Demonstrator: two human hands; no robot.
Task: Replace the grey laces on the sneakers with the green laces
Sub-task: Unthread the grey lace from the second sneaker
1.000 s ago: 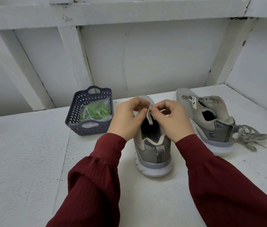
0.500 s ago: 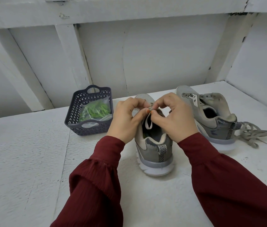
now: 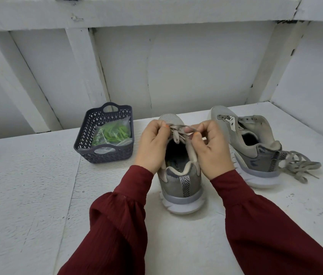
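Observation:
A grey sneaker point(image 3: 180, 181) stands heel toward me in the middle of the white table. My left hand point(image 3: 152, 145) and my right hand point(image 3: 212, 149) hover over its tongue, and each pinches the grey lace point(image 3: 177, 132), which stretches between them with loose ends hanging into the shoe opening. A second grey sneaker point(image 3: 251, 147) stands to the right without a lace. A removed grey lace point(image 3: 299, 167) lies in a heap behind its heel. Green laces point(image 3: 115, 132) sit in a clear bag inside a dark basket point(image 3: 105, 155) to the left.
A white wall with wooden beams point(image 3: 85, 76) rises close behind the table. A side wall point(image 3: 315, 96) closes the right. The table edge point(image 3: 27, 135) runs left of the basket.
My hands have moved apart and pulled the grey lace out sideways, so more of it shows between them. The view has shifted slightly.

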